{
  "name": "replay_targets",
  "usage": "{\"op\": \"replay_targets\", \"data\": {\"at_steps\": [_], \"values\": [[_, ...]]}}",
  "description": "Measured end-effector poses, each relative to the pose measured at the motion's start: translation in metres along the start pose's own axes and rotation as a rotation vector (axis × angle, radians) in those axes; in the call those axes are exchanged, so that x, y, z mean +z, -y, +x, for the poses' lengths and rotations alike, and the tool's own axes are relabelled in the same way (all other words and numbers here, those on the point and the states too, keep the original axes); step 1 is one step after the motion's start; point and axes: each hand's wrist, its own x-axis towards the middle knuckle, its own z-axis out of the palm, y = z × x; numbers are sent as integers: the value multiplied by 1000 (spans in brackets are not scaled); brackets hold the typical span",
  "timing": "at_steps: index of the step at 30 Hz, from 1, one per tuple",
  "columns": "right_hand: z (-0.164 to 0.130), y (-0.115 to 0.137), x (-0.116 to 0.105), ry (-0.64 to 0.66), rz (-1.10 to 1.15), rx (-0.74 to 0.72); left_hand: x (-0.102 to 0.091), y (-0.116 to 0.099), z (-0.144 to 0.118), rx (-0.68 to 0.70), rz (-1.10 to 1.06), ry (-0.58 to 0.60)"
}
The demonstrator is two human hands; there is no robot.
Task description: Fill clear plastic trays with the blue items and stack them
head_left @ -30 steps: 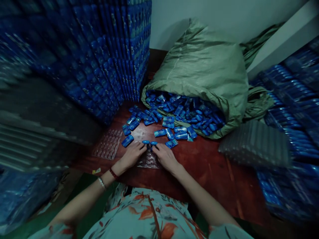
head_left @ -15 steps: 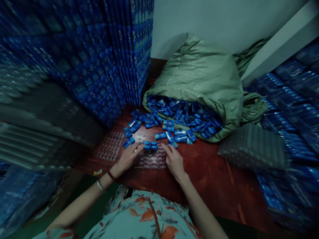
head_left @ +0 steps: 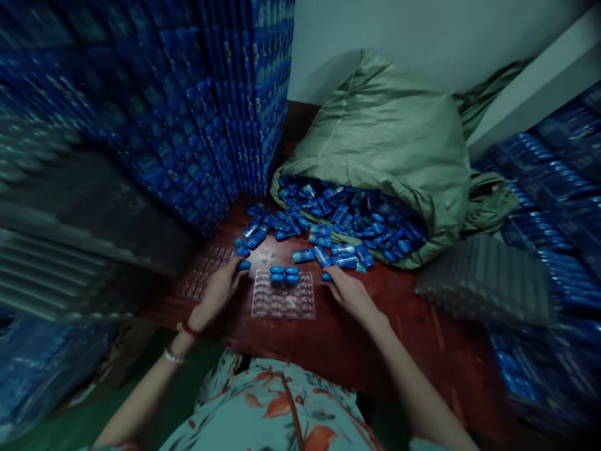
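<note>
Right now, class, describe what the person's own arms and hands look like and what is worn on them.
Both forearms are bare, without gloves or long sleeves. The left hand has a red bracelet and a pale beaded bracelet at its wrist. The right hand shows no jewellery. The floral garment is pale with orange leaves.

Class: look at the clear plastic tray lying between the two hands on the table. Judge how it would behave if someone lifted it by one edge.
The clear tray looks thin and see-through, so it would probably flex and feel very light. Only a few blue packets sit at its far edge; tilting it might spill them. Its glossy pockets suggest a somewhat slippery surface.
</note>
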Motion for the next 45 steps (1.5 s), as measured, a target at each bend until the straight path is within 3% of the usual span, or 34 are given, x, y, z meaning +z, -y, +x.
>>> {"op": "replay_targets", "data": {"at_steps": [2,4,8,12,15,18,21,23,26,29,31,32,34,37,39,42,45], "values": [[-12,11,11,-151,250,-17,9,-11,-18,48,-178,-162],[-17,23,29,-257,400,-41,23,-22,-31,144,-264,-236],[-12,36,63,-353,431,-77,54,-30,-36,295,-226,-180],[-5,40,65,-217,100,-161,64,-24,-29,432,-22,-50],[6,54,52,-56,-173,-164,58,-27,-19,493,119,62],[22,68,41,71,-296,-105,48,-35,-6,493,202,151],[29,69,35,113,-322,-99,39,-35,5,516,296,158],[27,60,33,74,-317,-108,34,-29,10,538,320,105],[30,38,28,-66,-295,26,25,-13,22,384,274,-84],[50,18,20,-88,-303,162,13,1,42,-53,318,-252],[68,10,16,0,-331,147,6,6,58,-258,417,-175],[77,8,15,40,-343,133,4,7,64,-291,461,-102],[88,7,16,74,-348,123,4,7,70,-263,515,13],[82,8,19,59,-340,124,13,7,64,-190,545,22],[62,8,21,-20,-252,159,22,11,53,-144,566,-6],[19,8,20,-139,77,243,33,19,40,-57,604,-69],[-14,17,20,-76,333,197,36,25,40,-1,644,-106]]}}
